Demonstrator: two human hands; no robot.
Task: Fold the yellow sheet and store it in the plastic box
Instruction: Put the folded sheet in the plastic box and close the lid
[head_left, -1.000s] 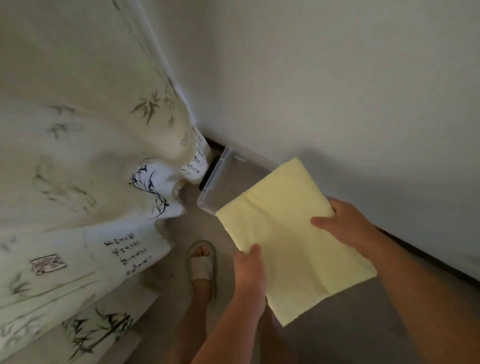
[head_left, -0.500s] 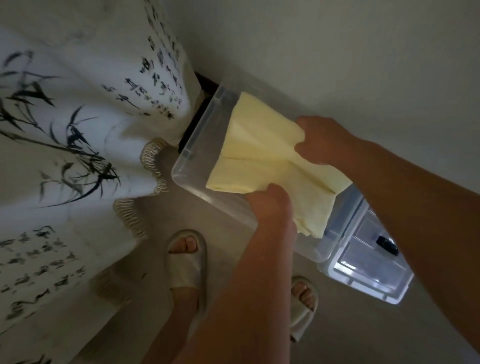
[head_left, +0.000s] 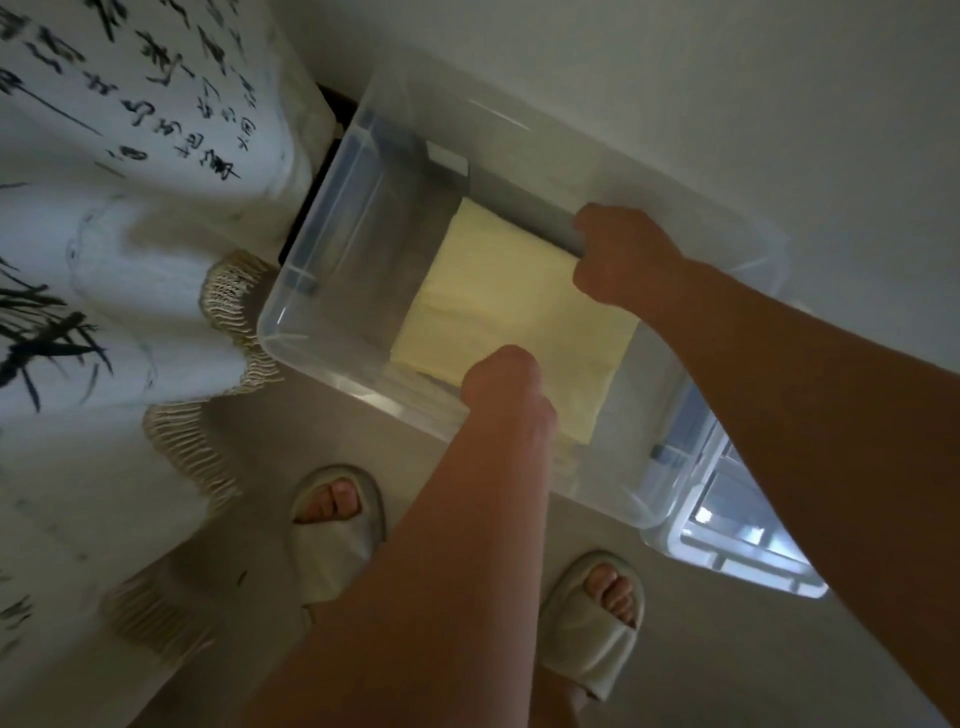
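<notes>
The folded yellow sheet (head_left: 511, 312) lies flat inside the clear plastic box (head_left: 332, 317), which stands on the floor against the wall. My left hand (head_left: 501, 379) reaches over the box's near rim and grips the sheet's near edge. My right hand (head_left: 621, 254) is down in the box and grips the sheet's far right edge. The fingers of both hands are hidden under the backs of the hands.
A white cloth (head_left: 119, 208) with black ink print and a fringed hem hangs at the left, close to the box. A clear box lid (head_left: 727, 545) lies on the floor at the right. My two feet in pale slippers (head_left: 337, 514) stand just before the box.
Both hands have lowered the sheet from above the rim down into the box, where it now lies flat. My head has moved closer over the box.
</notes>
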